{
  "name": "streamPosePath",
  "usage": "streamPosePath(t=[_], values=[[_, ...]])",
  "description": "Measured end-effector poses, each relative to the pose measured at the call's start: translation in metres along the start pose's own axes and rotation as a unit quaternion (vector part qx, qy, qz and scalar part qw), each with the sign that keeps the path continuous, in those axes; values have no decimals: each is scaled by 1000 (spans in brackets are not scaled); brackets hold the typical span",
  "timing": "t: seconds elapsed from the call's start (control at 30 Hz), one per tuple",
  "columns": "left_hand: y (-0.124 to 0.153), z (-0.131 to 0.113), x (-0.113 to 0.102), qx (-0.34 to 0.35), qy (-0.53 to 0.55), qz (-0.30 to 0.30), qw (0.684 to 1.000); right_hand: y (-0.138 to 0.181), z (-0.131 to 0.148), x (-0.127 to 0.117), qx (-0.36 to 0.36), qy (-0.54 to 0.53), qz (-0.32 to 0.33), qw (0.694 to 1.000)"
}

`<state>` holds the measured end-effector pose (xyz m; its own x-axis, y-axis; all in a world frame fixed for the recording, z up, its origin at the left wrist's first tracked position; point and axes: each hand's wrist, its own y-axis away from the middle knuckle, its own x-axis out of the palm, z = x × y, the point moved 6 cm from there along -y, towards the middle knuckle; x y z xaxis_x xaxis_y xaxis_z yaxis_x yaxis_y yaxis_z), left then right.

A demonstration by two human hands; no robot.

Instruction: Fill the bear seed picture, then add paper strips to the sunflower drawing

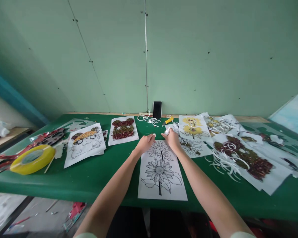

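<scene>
A sheet of paper with a sunflower line drawing [160, 178] lies on the green table in front of me. Above its top left corner my left hand [146, 143] is closed, with a small white piece [154, 135] at its fingertips, too small to name surely. My right hand [173, 140] is closed around a small white tube [167, 131] over the top right corner, its tip pointing up and left. A gap separates the two hands. Both cover parts of the sheet's upper edge.
Finished seed pictures [123, 129] and a hamster drawing [85, 145] lie left, near a yellow tape roll [48, 154]. A phone [157, 109] leans on the wall beside white strips [149, 119] and a yellow cutter [169, 120]. Yellow flower pictures [201, 134] lie right.
</scene>
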<state>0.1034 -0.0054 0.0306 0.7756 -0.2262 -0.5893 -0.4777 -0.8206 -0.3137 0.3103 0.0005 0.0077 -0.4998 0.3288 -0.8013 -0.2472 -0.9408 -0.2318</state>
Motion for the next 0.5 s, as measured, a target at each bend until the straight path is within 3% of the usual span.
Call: streamPosePath(t=[0.27,0.5], values=[[1,-7,2,17,17,63,998,0,-2,-2,-8,-47,13,999],[5,3,4,-10,66,45,997,-5,3,6,-21,-36,34,999]])
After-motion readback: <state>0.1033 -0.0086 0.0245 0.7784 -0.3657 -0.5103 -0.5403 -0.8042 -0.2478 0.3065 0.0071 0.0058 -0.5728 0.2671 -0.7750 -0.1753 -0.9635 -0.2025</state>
